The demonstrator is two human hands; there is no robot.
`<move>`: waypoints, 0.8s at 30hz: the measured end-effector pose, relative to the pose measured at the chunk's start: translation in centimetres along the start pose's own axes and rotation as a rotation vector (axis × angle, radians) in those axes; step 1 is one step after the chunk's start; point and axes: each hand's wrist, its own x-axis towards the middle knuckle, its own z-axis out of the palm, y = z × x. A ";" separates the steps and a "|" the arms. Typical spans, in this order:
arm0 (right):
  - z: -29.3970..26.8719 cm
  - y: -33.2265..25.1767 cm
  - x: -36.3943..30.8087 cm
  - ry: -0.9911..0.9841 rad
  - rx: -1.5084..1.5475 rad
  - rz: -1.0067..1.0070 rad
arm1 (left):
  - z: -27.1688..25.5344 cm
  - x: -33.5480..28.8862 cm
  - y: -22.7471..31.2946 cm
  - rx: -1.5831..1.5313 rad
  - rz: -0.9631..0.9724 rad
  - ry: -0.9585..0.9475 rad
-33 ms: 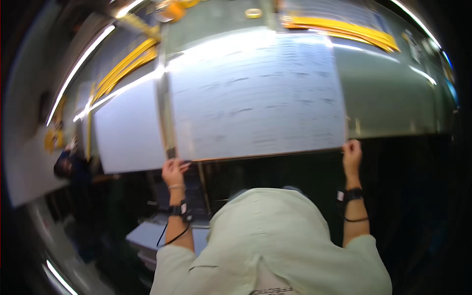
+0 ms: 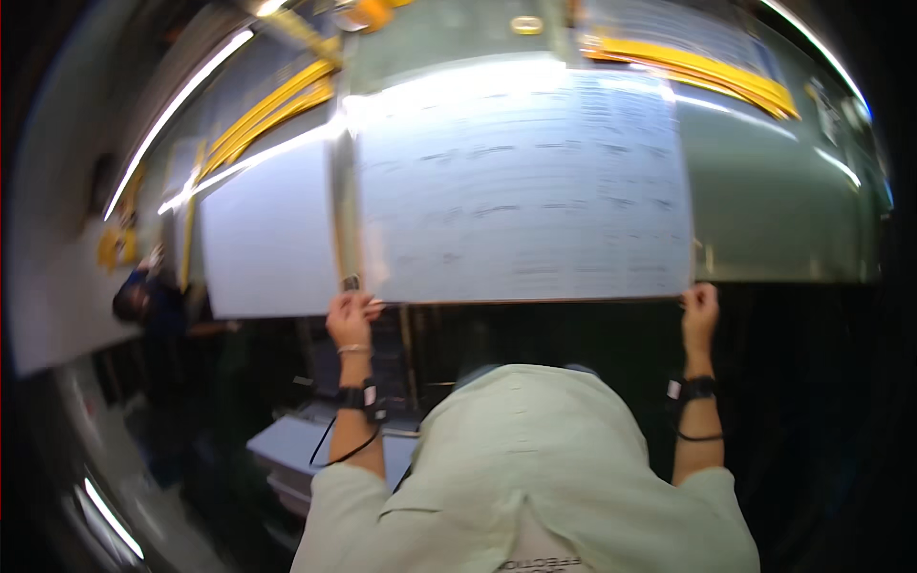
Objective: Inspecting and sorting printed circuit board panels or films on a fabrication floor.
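A large pale sheet with rows of dark printed lines [image 2: 525,229] lies on the work table in front of me. My left hand [image 2: 351,320] is at its near left corner, fingers bent and closed on the edge. At the near right corner, my right hand [image 2: 700,307] pinches the sheet's edge with thumb and fingers together. Both arms reach straight forward, with the sheet's near edge running between the hands. Motion blur hides the fine detail of the fingertips. Whether there is one sheet or a thin stack, I cannot tell.
Left of the sheet lies a plain white sheet or stack [image 2: 267,229], past a narrow strip. Yellow bars [image 2: 697,72] and more yellow bars [image 2: 267,119] stand at the back. A person in dark clothes [image 2: 158,301] is at the far left. A grey box-like surface [image 2: 330,444] sits below my left arm.
The whole view has shifted slightly right and turned a little, so the sheet's near edge looks more level. Both hands remain at the same corners.
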 end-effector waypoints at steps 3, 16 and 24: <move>-1.4 3.2 0.7 -0.025 0.015 -0.045 | 1.7 0.2 2.0 0.065 0.163 0.052; -1.2 3.8 0.8 -0.096 0.055 0.078 | 1.2 0.4 -5.4 0.453 0.435 0.466; -1.6 3.6 0.8 -0.120 0.040 0.094 | 2.1 0.3 -6.8 0.455 0.414 0.564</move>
